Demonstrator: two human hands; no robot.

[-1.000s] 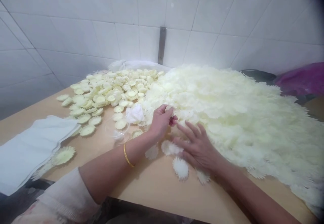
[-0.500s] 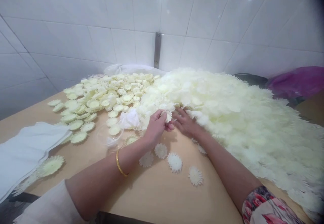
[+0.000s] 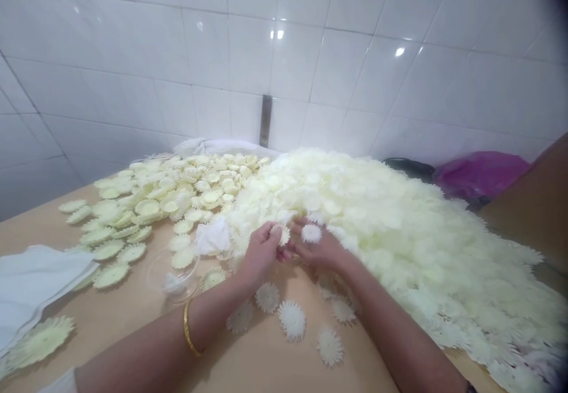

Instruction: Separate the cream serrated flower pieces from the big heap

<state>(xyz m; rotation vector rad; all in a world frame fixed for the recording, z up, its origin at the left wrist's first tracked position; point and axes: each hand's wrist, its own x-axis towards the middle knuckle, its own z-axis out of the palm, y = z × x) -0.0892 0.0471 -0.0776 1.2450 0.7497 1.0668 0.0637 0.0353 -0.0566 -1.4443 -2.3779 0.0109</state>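
Note:
A big heap of pale cream flower-shaped pieces (image 3: 399, 233) covers the right half of a tan table (image 3: 133, 316). At the heap's near edge my left hand (image 3: 260, 251) is closed, pinching a small stack of these pieces (image 3: 283, 234). Beside it, almost touching, my right hand (image 3: 320, 250) lies palm up with curled fingers holding one white flower piece (image 3: 310, 233). A gold bangle (image 3: 190, 335) is on my left wrist. Several loose flower pieces (image 3: 291, 319) lie on the table just below my hands.
Greener, thicker flower discs (image 3: 177, 192) are spread at the back left. A clear small dish (image 3: 171, 271), a crumpled white scrap (image 3: 213, 236) and a white cloth (image 3: 31, 280) lie at left. A magenta bag (image 3: 481, 174) sits back right by the tiled wall.
My right hand went from lying flat on the table into the heap's edge and now holds one flower piece. The view has tilted up a little. My left hand keeps its stack.

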